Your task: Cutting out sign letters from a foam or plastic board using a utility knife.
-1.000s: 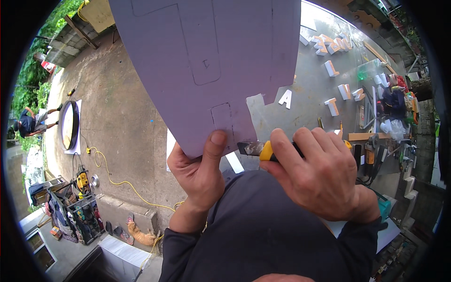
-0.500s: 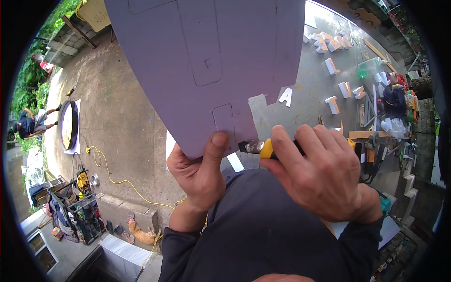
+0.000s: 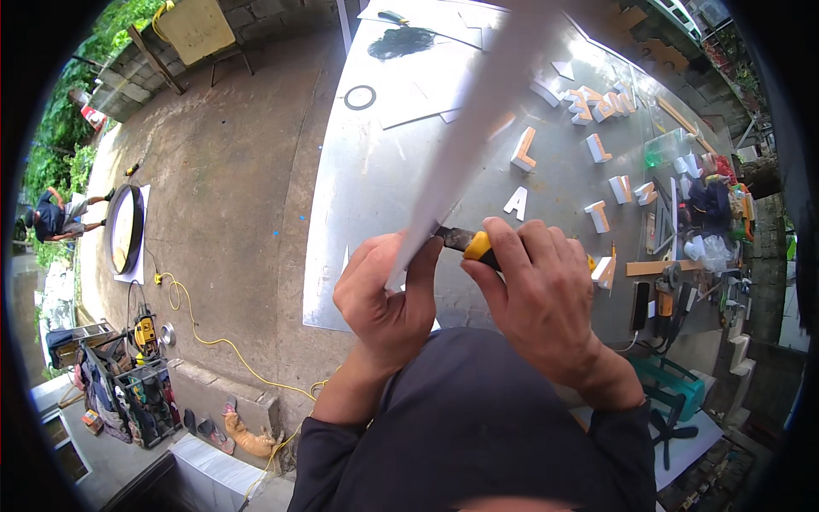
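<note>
My left hand (image 3: 381, 294) pinches the lower end of a white sheet (image 3: 467, 141) between thumb and fingers. The sheet is tilted nearly edge-on and rises blurred toward the top of the view. In my right hand (image 3: 546, 299) is a yellow and black utility knife (image 3: 476, 247), its metal end pointing left. The knife's tip meets the sheet beside my left thumb; the blade's exact depth is hidden. Just beyond my right hand, a white cut-out letter (image 3: 516, 203) lies flat on the metal table (image 3: 384, 188).
Several block letters (image 3: 599, 148) with orange faces stand on the table's right half. A black ring (image 3: 360, 97) and white offcuts lie at the far left of the table. Tools and plastic bags (image 3: 710, 253) crowd the right edge. A yellow cable (image 3: 223, 341) crosses the floor, near an orange cat (image 3: 250, 433).
The sheet has turned from facing me broadly to nearly edge-on, uncovering the table behind. Both hands have shifted; the right hand with the knife has moved left and slightly up.
</note>
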A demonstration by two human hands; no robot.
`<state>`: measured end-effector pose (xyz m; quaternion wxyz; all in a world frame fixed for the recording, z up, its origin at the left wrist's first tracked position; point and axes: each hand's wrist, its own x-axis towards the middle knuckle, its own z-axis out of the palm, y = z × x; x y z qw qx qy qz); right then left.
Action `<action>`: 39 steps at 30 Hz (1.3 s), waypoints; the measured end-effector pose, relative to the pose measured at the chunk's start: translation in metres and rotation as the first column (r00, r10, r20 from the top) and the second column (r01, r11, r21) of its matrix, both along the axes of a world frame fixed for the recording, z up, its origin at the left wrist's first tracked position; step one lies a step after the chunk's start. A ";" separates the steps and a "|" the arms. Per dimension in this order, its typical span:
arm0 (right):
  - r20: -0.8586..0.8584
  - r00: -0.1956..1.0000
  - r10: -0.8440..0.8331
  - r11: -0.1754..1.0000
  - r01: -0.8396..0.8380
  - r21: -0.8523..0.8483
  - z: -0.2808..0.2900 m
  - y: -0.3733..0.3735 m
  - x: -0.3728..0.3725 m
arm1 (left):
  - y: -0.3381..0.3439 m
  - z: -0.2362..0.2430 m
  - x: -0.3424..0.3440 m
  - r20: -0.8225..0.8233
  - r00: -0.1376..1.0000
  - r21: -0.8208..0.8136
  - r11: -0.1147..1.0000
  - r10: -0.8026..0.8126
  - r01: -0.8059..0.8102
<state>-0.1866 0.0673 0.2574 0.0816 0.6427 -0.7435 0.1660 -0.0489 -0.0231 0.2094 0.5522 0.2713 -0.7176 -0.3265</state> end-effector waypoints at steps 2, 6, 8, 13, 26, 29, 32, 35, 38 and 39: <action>-0.017 1.000 0.005 0.999 -0.006 -0.052 -0.001 0.005 -0.005 | -0.005 0.009 -0.012 0.036 0.999 -0.082 0.996 -0.032 0.035; 0.013 0.998 0.065 0.973 -0.060 -0.224 -0.006 0.009 -0.011 | -0.004 0.018 -0.020 0.137 0.990 -0.250 0.967 -0.013 0.047; 0.028 0.996 0.083 0.951 -0.071 -0.300 -0.010 0.011 -0.014 | -0.001 0.015 -0.027 0.104 0.994 -0.357 0.934 0.033 0.006; 0.081 0.988 0.134 0.876 -0.080 -0.476 -0.011 0.006 -0.020 | 0.005 0.033 -0.011 0.172 0.983 -0.577 0.815 0.059 0.052; 0.135 0.983 0.122 0.791 -0.014 -0.612 -0.020 0.004 -0.029 | 0.021 0.073 -0.006 0.217 0.976 -0.715 0.680 -0.004 0.161; 0.145 0.980 0.135 0.784 -0.016 -0.620 -0.024 0.001 -0.028 | 0.020 0.072 -0.006 0.217 0.976 -0.722 0.673 0.001 0.159; 0.148 0.979 0.137 0.779 -0.015 -0.626 -0.026 -0.001 -0.028 | 0.020 0.073 -0.006 0.224 0.974 -0.708 0.684 -0.014 0.173; 0.155 0.975 0.158 0.773 -0.024 -0.634 -0.031 -0.003 -0.028 | 0.019 0.070 -0.006 0.222 0.975 -0.709 0.686 -0.002 0.163; 0.150 0.976 0.161 0.771 -0.030 -0.636 -0.033 -0.005 -0.031 | 0.018 0.070 -0.010 0.214 0.977 -0.713 0.685 0.009 0.150; 0.147 0.977 0.158 0.771 -0.029 -0.636 -0.033 -0.006 -0.033 | 0.018 0.071 -0.010 0.208 0.978 -0.712 0.686 0.005 0.148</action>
